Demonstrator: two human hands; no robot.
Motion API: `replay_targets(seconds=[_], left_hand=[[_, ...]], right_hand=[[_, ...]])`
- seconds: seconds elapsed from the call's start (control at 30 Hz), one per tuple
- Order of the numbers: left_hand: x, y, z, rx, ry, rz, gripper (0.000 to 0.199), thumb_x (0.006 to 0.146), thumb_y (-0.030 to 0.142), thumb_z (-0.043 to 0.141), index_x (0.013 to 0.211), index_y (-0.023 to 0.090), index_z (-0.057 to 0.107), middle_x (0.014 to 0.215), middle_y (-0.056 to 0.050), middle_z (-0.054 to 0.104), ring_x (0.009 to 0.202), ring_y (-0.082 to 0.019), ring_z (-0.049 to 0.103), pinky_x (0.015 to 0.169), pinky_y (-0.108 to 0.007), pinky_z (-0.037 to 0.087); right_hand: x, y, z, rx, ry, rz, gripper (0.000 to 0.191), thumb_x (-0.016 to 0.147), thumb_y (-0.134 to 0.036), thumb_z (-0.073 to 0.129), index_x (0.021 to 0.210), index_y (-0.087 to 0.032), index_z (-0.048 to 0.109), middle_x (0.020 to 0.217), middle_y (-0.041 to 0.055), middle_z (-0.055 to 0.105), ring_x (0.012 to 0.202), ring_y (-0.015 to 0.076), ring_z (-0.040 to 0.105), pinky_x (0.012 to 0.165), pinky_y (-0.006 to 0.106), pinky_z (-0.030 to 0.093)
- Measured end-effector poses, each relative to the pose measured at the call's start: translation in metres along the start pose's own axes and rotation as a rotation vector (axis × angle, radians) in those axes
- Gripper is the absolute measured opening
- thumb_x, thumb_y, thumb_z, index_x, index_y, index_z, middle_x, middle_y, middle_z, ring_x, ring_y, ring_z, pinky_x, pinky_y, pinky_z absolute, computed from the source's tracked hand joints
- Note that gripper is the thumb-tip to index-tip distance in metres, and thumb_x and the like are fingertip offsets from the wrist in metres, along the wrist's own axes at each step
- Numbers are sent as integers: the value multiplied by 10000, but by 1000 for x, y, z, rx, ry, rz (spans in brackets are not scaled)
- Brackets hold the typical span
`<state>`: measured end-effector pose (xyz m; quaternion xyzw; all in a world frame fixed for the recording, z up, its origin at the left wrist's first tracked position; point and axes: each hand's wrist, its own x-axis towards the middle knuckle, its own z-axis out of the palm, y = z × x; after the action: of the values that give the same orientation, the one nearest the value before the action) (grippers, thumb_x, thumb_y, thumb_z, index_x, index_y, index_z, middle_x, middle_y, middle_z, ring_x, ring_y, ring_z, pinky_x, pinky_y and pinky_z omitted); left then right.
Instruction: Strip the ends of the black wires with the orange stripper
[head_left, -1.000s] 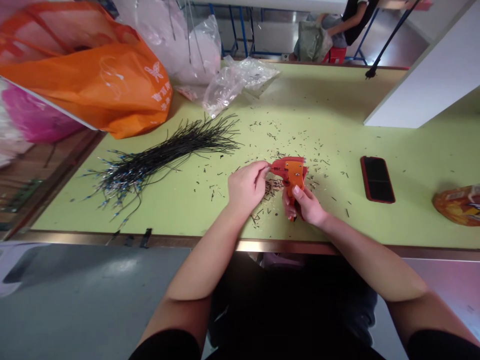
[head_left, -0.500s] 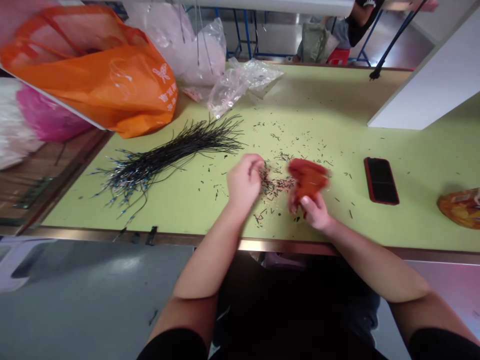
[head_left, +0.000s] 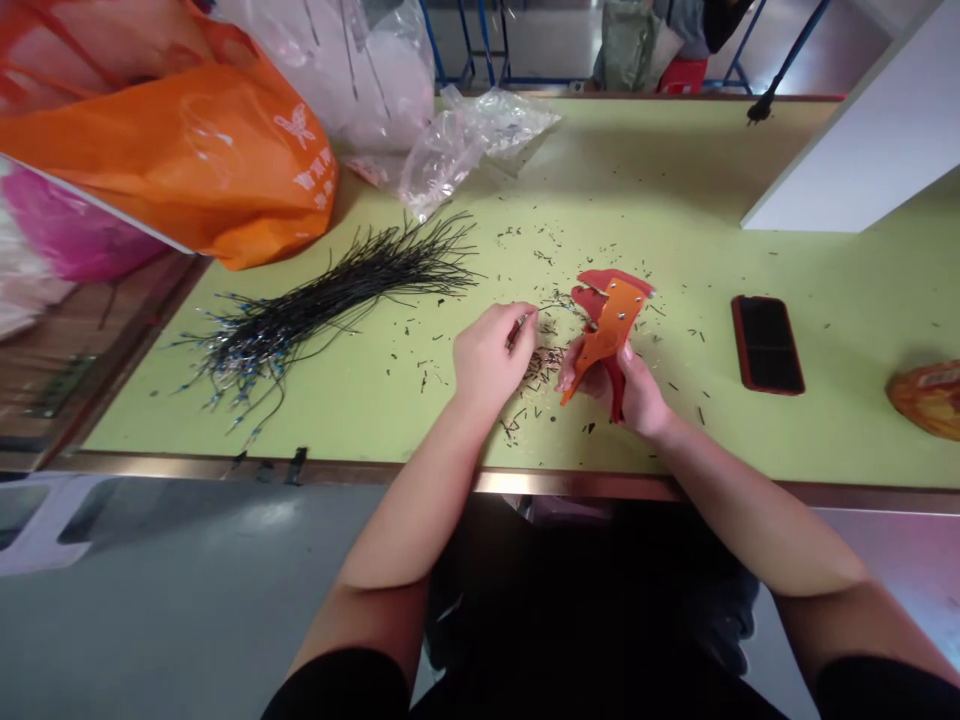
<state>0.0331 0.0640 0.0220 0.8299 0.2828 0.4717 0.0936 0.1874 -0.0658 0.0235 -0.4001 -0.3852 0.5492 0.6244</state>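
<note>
An orange and red wire stripper (head_left: 616, 318) is gripped by its handles in my right hand (head_left: 637, 395), its jaws facing left and apart. My left hand (head_left: 491, 355) is closed in a pinch on a thin dark wire (head_left: 555, 306), which sticks out towards the jaws. Whether the wire tip touches the jaws I cannot tell. Wire scraps (head_left: 544, 370) lie piled between and under both hands. Left of them a bundle of black wires (head_left: 360, 280) rests on the green table, with blue and silvery tips at its lower left end.
A phone (head_left: 767, 345) and an orange-yellow container (head_left: 930, 400) are on the right. An orange bag (head_left: 225, 150) and clear plastic bags (head_left: 450, 150) stand at the back left. A white panel (head_left: 840, 160) rises at the back right, beside a hanging black plug (head_left: 759, 108).
The wire stripper was blurred and has turned, its jaws now pointing left towards my left hand. A wire end now shows past my left fingertips. The whole view has shifted slightly.
</note>
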Motion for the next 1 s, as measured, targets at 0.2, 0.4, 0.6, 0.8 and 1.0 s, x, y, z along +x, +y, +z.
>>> replay_targets(seconds=[0.2,0.4,0.6,0.8,1.0], left_hand=[[-4,10,-2,-42,-22,126,177,1048,239,633,949,214,778,729,7,733,631,-113,636,614,-253,431],[-6,22,-8,-73,-94,144,205,1065,207,588,949,221,757,728,21,762,662,-109,670,653,-243,480],[-8,20,-3,-139,-18,259,90,1030,183,639,1029,227,718,734,33,758,637,-107,680,623,-250,490],[-7,26,-1,-167,68,314,86,1001,153,669,1038,230,675,675,60,706,559,-97,622,561,-252,431],[-8,29,-4,-213,67,339,118,999,152,689,1059,245,648,637,87,684,516,-90,584,532,-249,428]], right_hand=[[0,8,1,6,-86,15,752,903,-934,505,1074,-225,688,824,66,695,839,254,726,693,360,609],[4,17,-5,48,-99,10,819,924,-946,436,1164,-205,687,917,109,723,927,287,745,764,427,657],[2,21,-11,-14,-48,23,809,905,-961,450,1144,-226,688,937,118,728,995,315,758,764,445,676],[-1,29,-15,26,-25,-48,741,946,-906,474,1234,-248,655,954,103,725,1021,308,761,759,434,679],[-5,29,-16,-51,-32,-32,790,910,-952,449,1195,-249,669,902,95,699,907,301,752,739,454,680]])
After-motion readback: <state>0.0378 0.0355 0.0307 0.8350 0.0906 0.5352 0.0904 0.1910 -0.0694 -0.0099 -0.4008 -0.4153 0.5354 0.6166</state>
